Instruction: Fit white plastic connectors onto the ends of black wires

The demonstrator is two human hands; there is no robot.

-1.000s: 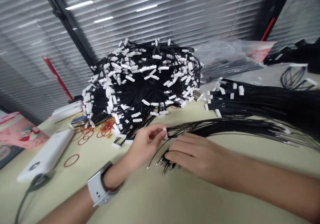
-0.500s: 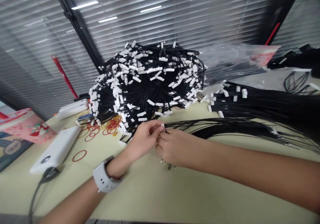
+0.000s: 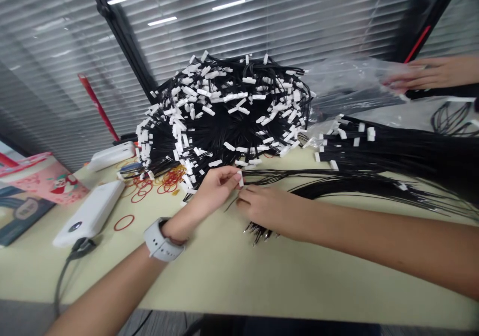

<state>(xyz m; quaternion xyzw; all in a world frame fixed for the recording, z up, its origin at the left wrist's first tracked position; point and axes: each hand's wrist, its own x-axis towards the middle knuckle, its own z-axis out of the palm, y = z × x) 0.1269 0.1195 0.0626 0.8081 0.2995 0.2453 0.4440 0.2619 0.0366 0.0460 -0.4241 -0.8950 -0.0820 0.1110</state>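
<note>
My left hand (image 3: 212, 189), with a grey watch on its wrist, pinches a small white connector (image 3: 240, 178) between thumb and fingertips. My right hand (image 3: 266, 208) meets it fingertip to fingertip, pinching a thin black wire at that connector. Under my right hand lies a loose bunch of black wires (image 3: 355, 185) whose metal tips (image 3: 259, 231) fan out on the table. Behind both hands rises a big heap of black wires with white connectors (image 3: 228, 114).
A white power bank (image 3: 92, 213) with a cable and red rubber bands (image 3: 149, 186) lie at the left, near a pink box (image 3: 41, 178). More wire bundles (image 3: 404, 149) and clear plastic bags (image 3: 348, 84) fill the right. Another person's hand (image 3: 426, 74) reaches in at upper right.
My right hand rose from the wire tips on the table to meet my left hand at the white connector. Another person's hand has appeared at upper right.
</note>
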